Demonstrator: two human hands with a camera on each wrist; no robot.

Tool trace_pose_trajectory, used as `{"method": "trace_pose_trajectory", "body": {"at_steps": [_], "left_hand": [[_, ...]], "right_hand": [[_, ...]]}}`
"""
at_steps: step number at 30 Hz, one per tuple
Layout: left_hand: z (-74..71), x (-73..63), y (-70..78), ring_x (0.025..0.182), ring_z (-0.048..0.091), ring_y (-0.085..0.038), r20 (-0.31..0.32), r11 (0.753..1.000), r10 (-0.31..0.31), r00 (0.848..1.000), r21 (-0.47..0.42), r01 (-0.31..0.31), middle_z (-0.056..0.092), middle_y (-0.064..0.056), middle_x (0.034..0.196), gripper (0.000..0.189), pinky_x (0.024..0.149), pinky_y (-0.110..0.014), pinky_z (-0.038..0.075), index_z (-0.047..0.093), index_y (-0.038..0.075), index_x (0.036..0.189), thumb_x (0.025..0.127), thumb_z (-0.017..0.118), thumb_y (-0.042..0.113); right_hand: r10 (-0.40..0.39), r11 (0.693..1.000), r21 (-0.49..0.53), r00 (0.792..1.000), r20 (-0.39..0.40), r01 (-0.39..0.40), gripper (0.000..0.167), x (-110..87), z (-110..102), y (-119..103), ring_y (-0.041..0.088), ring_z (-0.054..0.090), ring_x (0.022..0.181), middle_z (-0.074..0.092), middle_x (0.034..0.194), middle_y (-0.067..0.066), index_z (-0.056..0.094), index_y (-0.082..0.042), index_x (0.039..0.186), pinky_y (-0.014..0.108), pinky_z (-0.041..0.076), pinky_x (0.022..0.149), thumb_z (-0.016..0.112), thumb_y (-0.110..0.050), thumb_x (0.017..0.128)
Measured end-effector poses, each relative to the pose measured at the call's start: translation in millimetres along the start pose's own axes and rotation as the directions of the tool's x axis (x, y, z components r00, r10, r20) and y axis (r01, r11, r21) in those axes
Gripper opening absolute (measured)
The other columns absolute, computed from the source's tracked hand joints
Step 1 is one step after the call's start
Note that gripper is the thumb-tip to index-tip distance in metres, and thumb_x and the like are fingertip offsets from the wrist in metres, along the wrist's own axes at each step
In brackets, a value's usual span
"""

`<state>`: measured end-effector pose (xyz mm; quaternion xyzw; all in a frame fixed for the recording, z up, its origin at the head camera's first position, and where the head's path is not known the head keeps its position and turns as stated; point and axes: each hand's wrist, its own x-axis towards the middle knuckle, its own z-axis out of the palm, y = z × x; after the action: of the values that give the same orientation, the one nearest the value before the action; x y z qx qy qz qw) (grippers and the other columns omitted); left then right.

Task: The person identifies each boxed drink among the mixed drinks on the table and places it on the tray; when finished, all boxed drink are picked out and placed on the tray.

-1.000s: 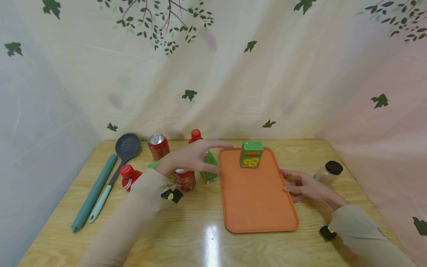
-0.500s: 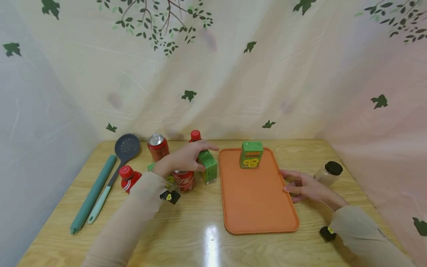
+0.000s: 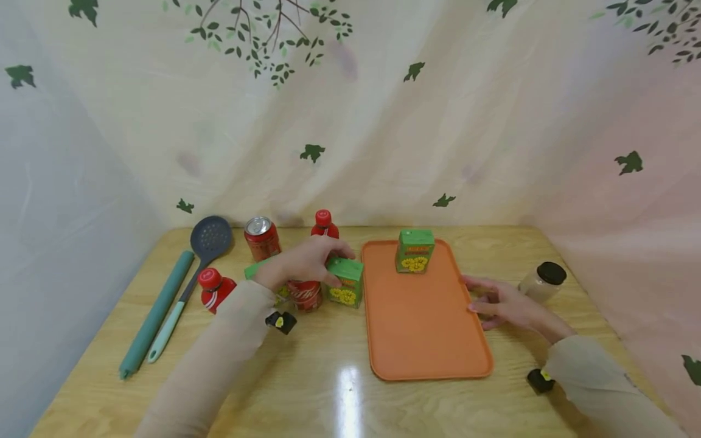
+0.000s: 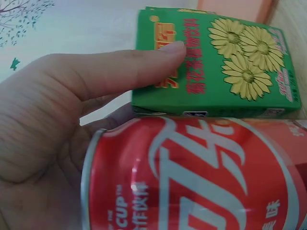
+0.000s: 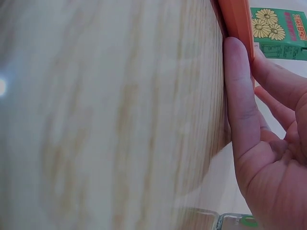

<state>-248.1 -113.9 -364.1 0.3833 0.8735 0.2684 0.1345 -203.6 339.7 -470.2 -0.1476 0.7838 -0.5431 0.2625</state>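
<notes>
My left hand (image 3: 306,261) pinches a green drink carton (image 3: 346,289) printed with yellow flowers. In the left wrist view the thumb lies on the carton's front (image 4: 211,72), with the other fingers partly hidden. A red cola can (image 4: 192,177) stands close beside that hand. On the far part of the orange tray (image 3: 427,340) sits a similar green carton (image 3: 414,252), upright. My right hand (image 3: 504,304) rests at the tray's right edge; in the right wrist view its thumb and a finger touch the orange rim (image 5: 239,24).
Another red can (image 3: 261,237), a red-capped bottle (image 3: 324,225), and a second such bottle (image 3: 215,289) stand left. A partly hidden green carton (image 3: 253,271) is behind my left wrist. A skimmer (image 3: 210,238) and teal rod (image 3: 156,316) lie far left; a black-lidded jar (image 3: 542,283) stands right.
My left hand has drawn back leftward from over the tray's edge and taken hold of the green carton. The carton has turned so its flowered face shows. My right hand stays at the tray.
</notes>
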Motion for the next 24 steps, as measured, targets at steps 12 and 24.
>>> {"method": "trace_pose_trajectory", "body": {"at_steps": [12, 24], "left_hand": [[1.6, 0.0, -5.9, 0.093, 0.065, -0.012, -0.068, 0.997, 0.062, 0.996, -0.041, -0.065, 0.071, 0.003, 0.108, 0.039, 0.089, -0.031, 0.054, 0.072, 0.010, 0.113, 0.077, 0.090, 0.008], [5.5, -2.1, -8.6, 0.078, 0.061, -0.010, -0.126, 0.994, 0.071, 0.989, -0.071, -0.081, 0.074, 0.007, 0.099, 0.027, 0.069, -0.027, 0.053, 0.079, 0.014, 0.098, 0.074, 0.093, 0.014]], "right_hand": [[-0.006, 1.000, 0.003, 1.000, 0.005, 0.006, 0.078, -1.2, 0, -7, 0.021, 0.063, 0.091, 0.022, 0.156, 0.033, 0.017, -0.001, 0.161, 0.047, 0.061, 0.071, 0.065, -0.012, 0.101], [-0.009, 1.000, -0.016, 1.000, -0.002, 0.009, 0.076, -1.9, 0, -4, 0.021, 0.063, 0.092, 0.022, 0.157, 0.033, 0.018, -0.001, 0.161, 0.046, 0.061, 0.072, 0.064, -0.012, 0.101]]}}
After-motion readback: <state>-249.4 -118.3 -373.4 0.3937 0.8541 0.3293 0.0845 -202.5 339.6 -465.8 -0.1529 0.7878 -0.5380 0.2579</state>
